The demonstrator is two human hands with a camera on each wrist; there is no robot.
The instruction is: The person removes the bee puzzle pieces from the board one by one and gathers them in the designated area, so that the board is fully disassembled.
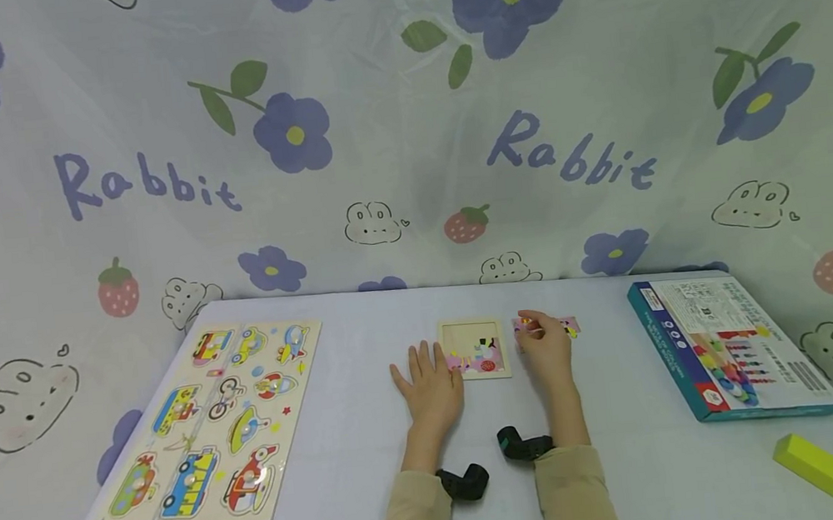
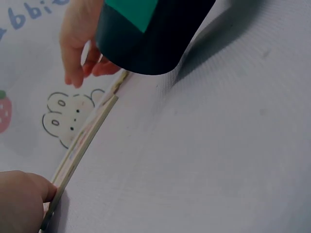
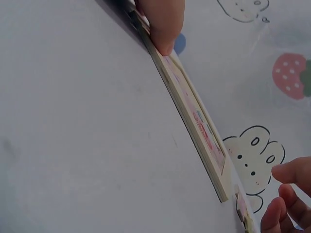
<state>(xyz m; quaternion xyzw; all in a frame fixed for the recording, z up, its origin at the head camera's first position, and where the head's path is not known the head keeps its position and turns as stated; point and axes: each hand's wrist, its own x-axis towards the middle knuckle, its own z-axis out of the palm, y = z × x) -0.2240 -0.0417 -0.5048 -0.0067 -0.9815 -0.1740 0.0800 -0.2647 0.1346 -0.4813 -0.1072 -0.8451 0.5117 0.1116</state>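
Toward the worktop's (image 1: 372, 423) far edge, about midway between its left and right edges, lies the wooden puzzle tray (image 1: 471, 334), with pink pieces (image 1: 481, 362) filling its near part; the left hand (image 1: 430, 387) presses on the tray's near left corner, fingers straight and spread; just beyond the tray's right edge lie loose pieces (image 1: 570, 325), with the right hand (image 1: 548, 348) over them, its thumb and fingertips apart and seemingly with nothing between them, though the right wrist view cuts the hand off; a vehicle board (image 1: 210, 426) lies along the worktop's left edge; a box (image 1: 734, 347) and yellow block (image 1: 816, 466) lie by its right edge.
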